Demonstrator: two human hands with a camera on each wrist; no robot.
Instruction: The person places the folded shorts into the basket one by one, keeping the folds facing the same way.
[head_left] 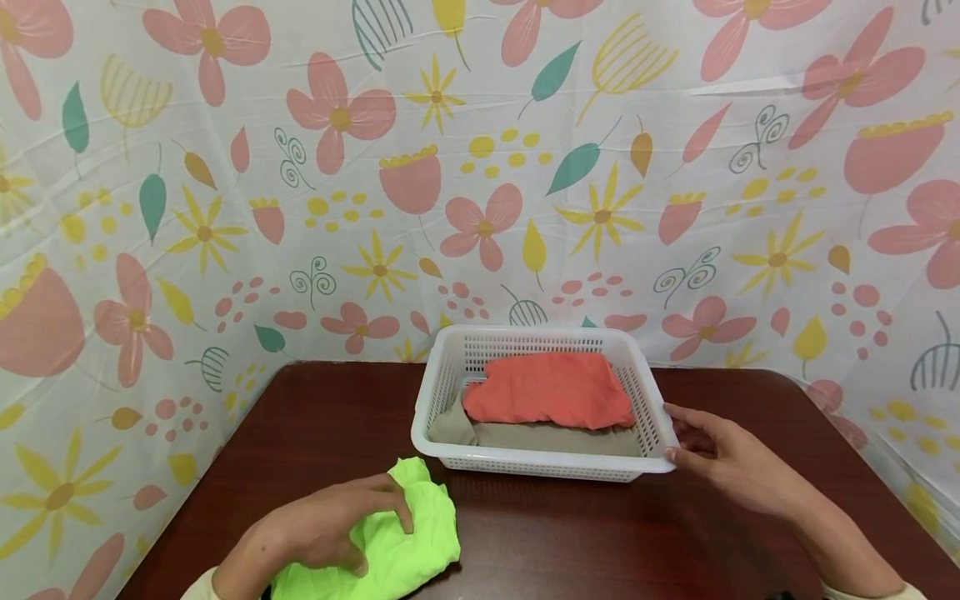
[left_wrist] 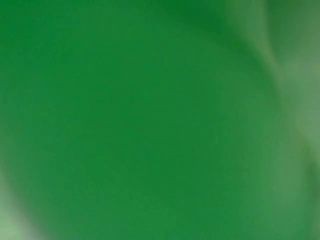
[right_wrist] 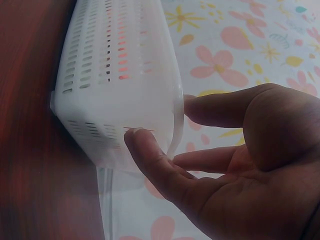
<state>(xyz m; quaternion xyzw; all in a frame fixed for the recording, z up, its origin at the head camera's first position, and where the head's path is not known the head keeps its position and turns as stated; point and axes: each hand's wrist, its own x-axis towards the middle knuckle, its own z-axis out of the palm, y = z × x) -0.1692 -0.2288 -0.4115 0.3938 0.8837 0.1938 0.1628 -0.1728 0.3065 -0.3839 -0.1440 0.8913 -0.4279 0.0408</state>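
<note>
Left hand grips neon-green cloth at 7 o'clock, right hand pinches white plastic basket at its 4 o'clock corner, prob to steady it

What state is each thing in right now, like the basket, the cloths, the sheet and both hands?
Basket: upright, open at the top
Gray cloth: in the basket, partly covered
Red cloth: loosely folded, on the gray cloth
Green cloth: rumpled, outside the basket
Sheet: hung up, creased
Left hand: on the green cloth, grip unclear
Right hand: holding the basket's right end
</note>
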